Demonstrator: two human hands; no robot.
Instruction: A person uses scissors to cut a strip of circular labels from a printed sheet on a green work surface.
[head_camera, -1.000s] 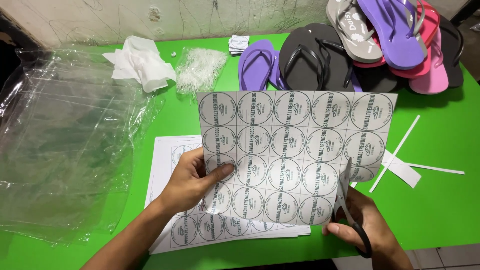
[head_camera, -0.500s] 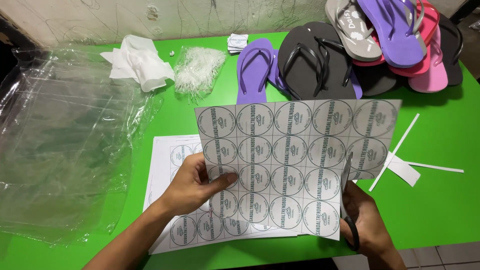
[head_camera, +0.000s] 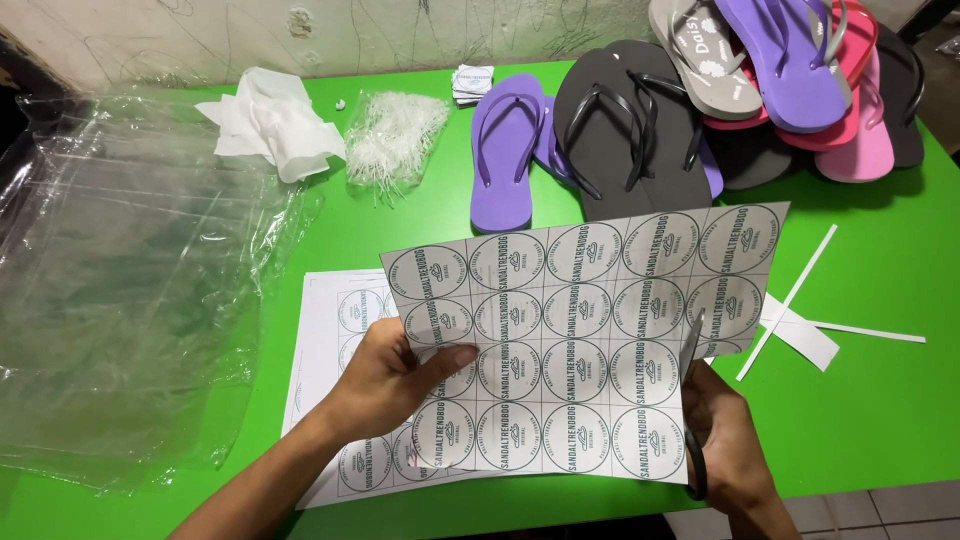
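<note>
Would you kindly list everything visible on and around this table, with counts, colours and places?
sheet of round labels: one, white and grey, held up at centre
second label sheet: one, white, flat beneath it
scissors: one pair, dark handle, cutting the held sheet's right side
paper strips: several, white, right
flip-flops: a pile, purple, black, grey, pink, far right
plastic bags: a stack, clear, left
tissue: one, white, far left
white threads bundle: one, far centre
table: one, green
left hand: pinches the sheet
right hand: works the scissors

Small sandal workshop, green worktable (head_camera: 900, 400), piled flip-flops (head_camera: 790, 80), printed label sheets (head_camera: 580, 350), clear plastic bags (head_camera: 130, 290)
</note>
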